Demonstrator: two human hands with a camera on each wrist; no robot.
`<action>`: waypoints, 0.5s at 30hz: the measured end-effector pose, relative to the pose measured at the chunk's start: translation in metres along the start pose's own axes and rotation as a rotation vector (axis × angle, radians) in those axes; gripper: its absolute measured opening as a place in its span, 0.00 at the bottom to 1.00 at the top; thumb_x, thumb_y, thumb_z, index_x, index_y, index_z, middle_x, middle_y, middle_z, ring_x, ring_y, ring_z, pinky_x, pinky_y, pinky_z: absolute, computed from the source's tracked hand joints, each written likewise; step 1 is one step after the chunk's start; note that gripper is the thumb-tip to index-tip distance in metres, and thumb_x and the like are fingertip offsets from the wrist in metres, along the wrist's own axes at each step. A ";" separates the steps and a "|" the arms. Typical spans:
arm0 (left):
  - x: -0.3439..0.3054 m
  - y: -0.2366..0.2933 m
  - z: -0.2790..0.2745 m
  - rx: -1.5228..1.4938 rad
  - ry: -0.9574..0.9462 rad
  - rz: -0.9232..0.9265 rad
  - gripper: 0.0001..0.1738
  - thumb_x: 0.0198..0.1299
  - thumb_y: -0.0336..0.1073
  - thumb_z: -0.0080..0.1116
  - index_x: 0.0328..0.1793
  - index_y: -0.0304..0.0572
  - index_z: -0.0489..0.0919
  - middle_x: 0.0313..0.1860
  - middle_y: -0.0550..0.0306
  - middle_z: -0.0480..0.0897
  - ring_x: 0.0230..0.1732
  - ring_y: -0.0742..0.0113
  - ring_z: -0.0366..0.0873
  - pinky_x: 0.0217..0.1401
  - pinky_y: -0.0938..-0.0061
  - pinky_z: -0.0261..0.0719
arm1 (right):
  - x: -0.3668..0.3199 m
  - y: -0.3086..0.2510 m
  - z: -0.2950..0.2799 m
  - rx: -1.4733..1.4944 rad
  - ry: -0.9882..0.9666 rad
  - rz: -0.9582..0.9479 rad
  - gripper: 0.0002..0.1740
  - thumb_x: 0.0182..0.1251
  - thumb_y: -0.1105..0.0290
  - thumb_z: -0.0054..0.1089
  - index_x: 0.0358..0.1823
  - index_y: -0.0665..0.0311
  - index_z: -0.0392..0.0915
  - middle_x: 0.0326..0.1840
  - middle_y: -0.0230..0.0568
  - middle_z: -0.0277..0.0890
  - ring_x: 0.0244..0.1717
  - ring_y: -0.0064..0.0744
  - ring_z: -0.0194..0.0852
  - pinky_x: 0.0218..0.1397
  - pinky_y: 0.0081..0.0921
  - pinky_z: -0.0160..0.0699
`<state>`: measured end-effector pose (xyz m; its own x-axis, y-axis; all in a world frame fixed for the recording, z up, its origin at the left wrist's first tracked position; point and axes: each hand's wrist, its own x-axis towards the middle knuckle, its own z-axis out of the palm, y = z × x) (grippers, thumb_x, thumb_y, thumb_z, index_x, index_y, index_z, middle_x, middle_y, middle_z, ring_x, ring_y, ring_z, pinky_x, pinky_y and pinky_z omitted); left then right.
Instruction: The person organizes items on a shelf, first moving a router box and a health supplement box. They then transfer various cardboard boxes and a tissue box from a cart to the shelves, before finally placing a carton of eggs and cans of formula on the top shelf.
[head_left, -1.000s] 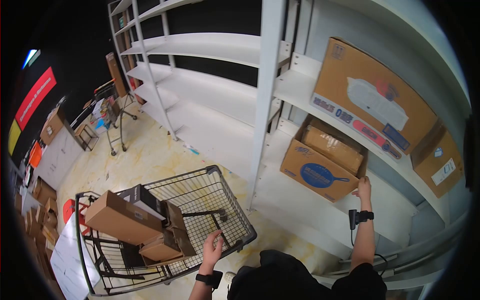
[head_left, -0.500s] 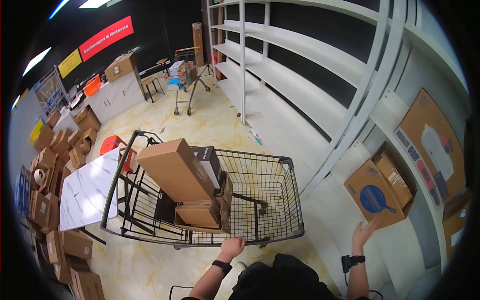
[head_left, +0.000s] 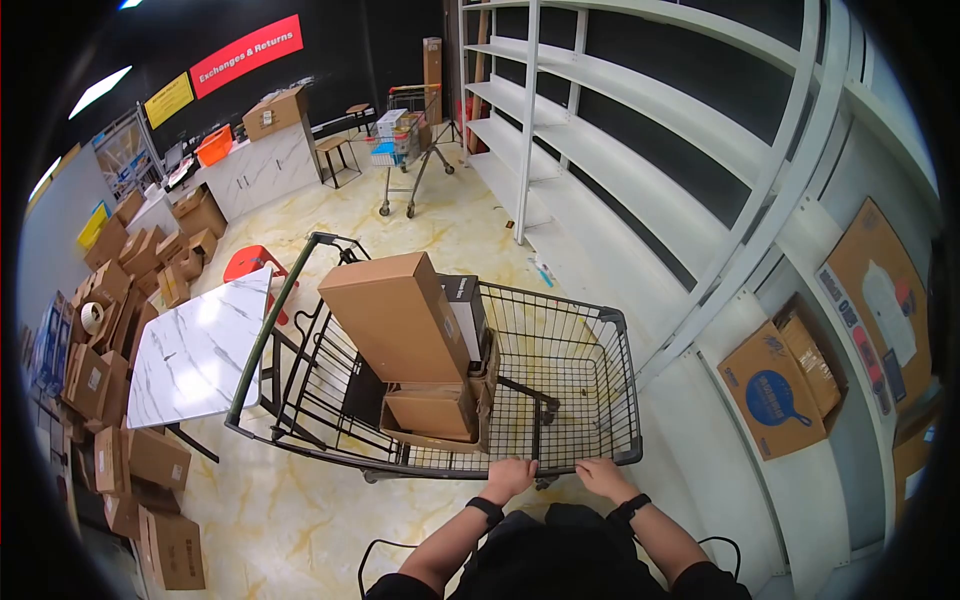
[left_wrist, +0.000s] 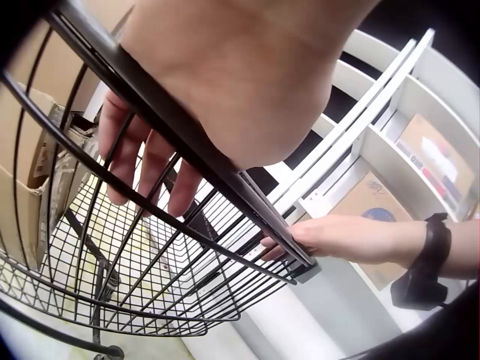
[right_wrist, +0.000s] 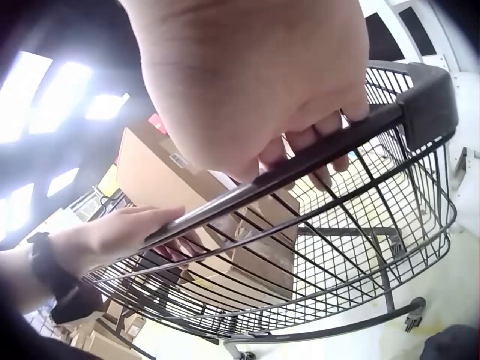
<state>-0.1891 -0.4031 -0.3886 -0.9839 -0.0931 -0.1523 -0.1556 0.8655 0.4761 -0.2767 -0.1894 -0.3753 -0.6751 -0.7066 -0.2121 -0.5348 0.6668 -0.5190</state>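
Note:
A wire shopping cart (head_left: 630,457) stands right in front of me, side-on. My left hand (head_left: 510,477) grips its near top rim, the fingers hooked over into the basket in the left wrist view. Close to the cart's right corner, my right hand (head_left: 604,479) holds the same rim; its fingers (right_wrist: 322,176) curl down past the bar in the right wrist view. Inside the basket a long brown carton (head_left: 395,320) leans beside a black-and-white box (head_left: 464,310), with a smaller brown carton (head_left: 432,412) below them.
White shelving (head_left: 640,200) runs along the right. On it sit an open carton with a blue pan print (head_left: 770,398) and a larger printed carton (head_left: 885,300). A marble-top table (head_left: 195,345), a red stool (head_left: 247,263) and piled cartons (head_left: 90,385) stand left; another cart (head_left: 410,150) is farther back.
My right hand has left the pan-print carton on the shelf and come to the cart's rim. My left hand has also moved onto the rim. The head view has turned left.

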 end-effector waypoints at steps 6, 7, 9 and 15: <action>0.005 0.003 -0.007 -0.055 -0.156 -0.007 0.25 0.60 0.53 0.29 0.44 0.52 0.77 0.39 0.47 0.78 0.42 0.50 0.76 0.46 0.55 0.70 | -0.006 -0.005 -0.008 -0.062 0.007 0.077 0.20 0.54 0.56 0.54 0.39 0.65 0.76 0.38 0.49 0.75 0.43 0.48 0.71 0.47 0.36 0.69; 0.008 0.001 -0.004 -0.067 -0.203 -0.005 0.25 0.60 0.54 0.29 0.48 0.53 0.76 0.43 0.46 0.77 0.46 0.49 0.74 0.48 0.54 0.68 | -0.005 0.001 -0.003 -0.058 0.033 0.065 0.19 0.52 0.56 0.55 0.37 0.65 0.76 0.38 0.48 0.75 0.43 0.49 0.69 0.50 0.36 0.65; 0.009 0.002 -0.004 -0.083 -0.254 -0.004 0.26 0.60 0.54 0.29 0.51 0.54 0.74 0.46 0.45 0.75 0.49 0.47 0.72 0.51 0.54 0.67 | -0.004 0.011 0.007 -0.056 0.055 0.055 0.19 0.49 0.56 0.56 0.35 0.64 0.76 0.38 0.47 0.75 0.44 0.49 0.68 0.53 0.37 0.62; 0.024 0.001 0.005 -0.134 -0.466 0.050 0.30 0.55 0.59 0.33 0.62 0.60 0.64 0.48 0.38 0.72 0.57 0.45 0.66 0.57 0.55 0.62 | -0.002 0.035 0.024 -0.151 0.227 0.077 0.13 0.44 0.62 0.55 0.29 0.62 0.76 0.34 0.45 0.73 0.43 0.49 0.67 0.55 0.42 0.55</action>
<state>-0.2123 -0.4021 -0.3963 -0.8514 0.2038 -0.4833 -0.1493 0.7892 0.5958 -0.2816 -0.1709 -0.4130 -0.8041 -0.5926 -0.0469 -0.5354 0.7563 -0.3759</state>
